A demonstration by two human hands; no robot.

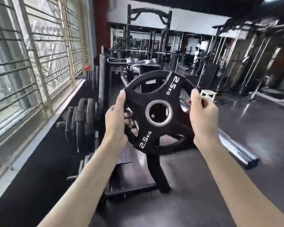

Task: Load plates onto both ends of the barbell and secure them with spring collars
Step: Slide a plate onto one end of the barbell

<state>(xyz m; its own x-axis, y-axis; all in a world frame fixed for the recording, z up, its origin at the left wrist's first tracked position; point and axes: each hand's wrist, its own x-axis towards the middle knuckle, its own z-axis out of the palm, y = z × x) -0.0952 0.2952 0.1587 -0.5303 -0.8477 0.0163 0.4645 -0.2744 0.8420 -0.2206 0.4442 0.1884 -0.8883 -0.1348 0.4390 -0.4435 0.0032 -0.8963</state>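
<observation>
Gripping a black plate point(157, 115) in mid-air at chest height, a person stood in a gym and faced the chrome sleeve of a barbell point(236, 148), which ran past the plate's right side toward the lower right. The left hand point(116, 115) was closed on the plate's left rim, its fingers hooked through one of the cut-out grip holes. The right hand point(202, 110) was curled at the right rim; motion blur there made it hard to say whether it held only the plate or also a small red-tipped item, possibly a collar.

The plate's steel-ringed centre hole was not yet on the sleeve. To load it well, the hole probably needed squaring up to the sleeve's end, with the plate kept vertical and slid on straight so the ring did not bind, fingers staying clear of the inner face as it seated.

White lettering reading "2.5 KG" appeared twice on the plate's spokes, upper right and lower left. No brand name was legible. More plates stood on a storage rack point(82, 122) by the window on the left.
</observation>
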